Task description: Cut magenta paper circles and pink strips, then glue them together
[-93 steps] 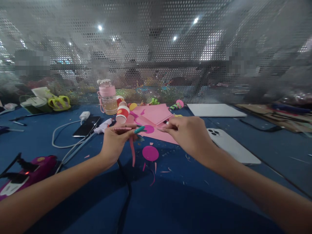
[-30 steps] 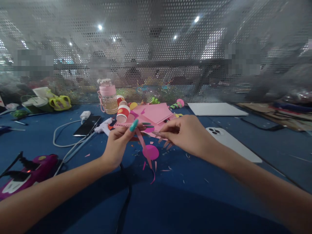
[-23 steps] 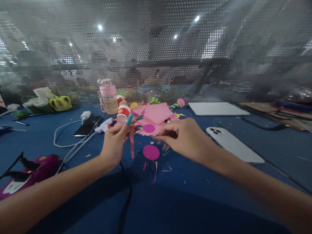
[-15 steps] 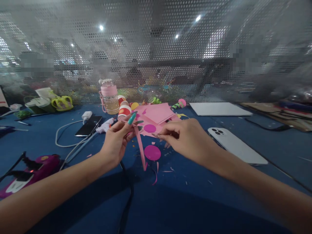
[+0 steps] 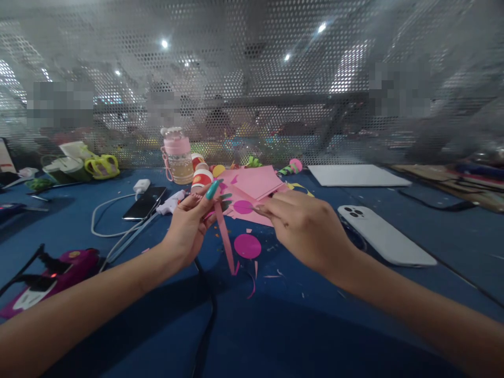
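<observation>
My left hand (image 5: 185,231), with long teal nails, pinches the upper end of a pink paper strip (image 5: 225,239) that hangs down toward the table. To its right, the fingers of my right hand (image 5: 311,223) are pressed together; whatever is between the tips is too small to make out. One magenta paper circle (image 5: 248,246) lies on the blue table between my hands. Another magenta circle (image 5: 241,207) rests on pink paper sheets (image 5: 255,181) behind them. Just beyond my left fingertips is a red-and-white paper cup (image 5: 202,178), partly hidden.
A pink-lidded bottle (image 5: 177,157) stands at the back. On the left are a glue gun (image 5: 171,202), a black phone (image 5: 144,203) with a cable and a purple power strip (image 5: 74,265). A white phone (image 5: 388,236) and a flat white panel (image 5: 358,176) lie right. Paper scraps litter the middle.
My right hand has shifted slightly to the right and turned so its back shows more. The left hand still pinches the pink strip, almost unmoved.
</observation>
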`<act>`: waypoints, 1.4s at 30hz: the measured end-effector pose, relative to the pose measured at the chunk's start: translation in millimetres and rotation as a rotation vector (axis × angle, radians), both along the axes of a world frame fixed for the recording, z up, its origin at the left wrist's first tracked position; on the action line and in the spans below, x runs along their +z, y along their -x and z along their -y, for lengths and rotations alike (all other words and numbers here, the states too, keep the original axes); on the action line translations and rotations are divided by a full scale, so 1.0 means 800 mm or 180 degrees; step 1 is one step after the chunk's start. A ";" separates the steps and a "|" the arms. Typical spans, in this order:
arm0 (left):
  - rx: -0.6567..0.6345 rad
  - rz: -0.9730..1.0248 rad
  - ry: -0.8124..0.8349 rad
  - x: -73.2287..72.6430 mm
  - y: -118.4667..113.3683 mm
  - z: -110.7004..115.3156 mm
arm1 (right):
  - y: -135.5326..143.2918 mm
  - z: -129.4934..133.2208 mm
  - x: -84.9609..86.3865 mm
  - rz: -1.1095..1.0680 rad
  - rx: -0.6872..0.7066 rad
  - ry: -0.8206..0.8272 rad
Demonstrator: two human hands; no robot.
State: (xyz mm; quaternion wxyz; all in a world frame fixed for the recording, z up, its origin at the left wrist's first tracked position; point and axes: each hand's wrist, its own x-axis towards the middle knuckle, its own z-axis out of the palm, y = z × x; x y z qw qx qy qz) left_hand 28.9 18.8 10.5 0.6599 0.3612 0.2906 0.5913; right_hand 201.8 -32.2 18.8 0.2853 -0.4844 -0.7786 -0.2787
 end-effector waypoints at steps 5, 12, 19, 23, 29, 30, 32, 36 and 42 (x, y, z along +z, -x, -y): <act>-0.0078 -0.0245 0.0374 -0.005 0.002 -0.004 | -0.002 0.005 0.000 0.0431 0.0103 -0.0648; -0.0284 -0.0548 0.0320 -0.009 0.003 -0.004 | -0.003 0.013 0.012 0.0596 0.0105 -0.0570; -0.0230 -0.0716 0.0565 -0.001 0.003 -0.002 | 0.000 0.020 0.018 0.0756 0.0215 -0.0829; -0.0304 -0.0603 0.0582 0.000 0.003 0.000 | 0.005 0.033 0.025 0.0909 0.0194 -0.0954; -0.0540 -0.0505 0.0555 0.005 0.002 0.005 | 0.015 0.055 0.037 0.0904 0.0369 -0.1193; -0.0584 -0.0493 0.0570 0.005 0.002 0.004 | 0.015 0.057 0.038 0.0879 0.0400 -0.1186; -0.0676 -0.0402 0.0537 0.002 0.004 0.003 | 0.016 0.061 0.040 0.0867 0.0430 -0.1168; -0.0876 -0.0264 0.0367 -0.005 0.007 0.001 | 0.018 0.067 0.040 0.0897 0.0381 -0.1219; -0.0904 -0.0280 0.0204 -0.012 0.010 -0.005 | 0.019 0.067 0.038 0.0917 0.0228 -0.1102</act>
